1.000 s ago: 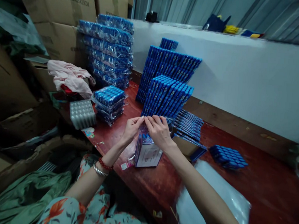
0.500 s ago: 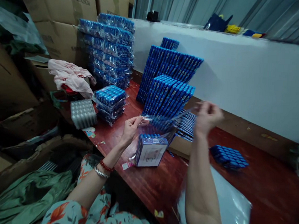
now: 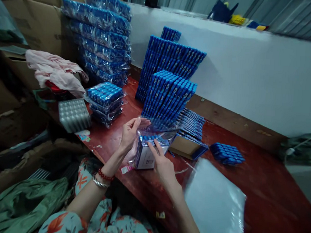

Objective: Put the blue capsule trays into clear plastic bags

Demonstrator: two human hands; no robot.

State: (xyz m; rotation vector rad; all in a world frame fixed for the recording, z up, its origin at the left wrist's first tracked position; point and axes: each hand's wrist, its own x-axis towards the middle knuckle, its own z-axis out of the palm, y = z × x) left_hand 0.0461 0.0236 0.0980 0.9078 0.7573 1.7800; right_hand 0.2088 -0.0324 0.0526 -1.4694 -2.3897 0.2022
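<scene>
L hand (image 3: 129, 133) is at clear plastic film (image 3: 167, 134), grip can't tell. R hand (image 3: 165, 167), fingers extended, unclenched, meets printed box (image 3: 144, 159) on red tbl (image 3: 267, 190).

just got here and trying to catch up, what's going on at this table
A person is handling a small upright box with blue pieces showing at its top and clear plastic around it. The left hand is at the plastic's upper edge, though its grip is unclear; the right hand has extended fingers at the box's top. Unwrapped blue stacks stand behind, and plastic-wrapped blue packs are piled toward the left.
</scene>
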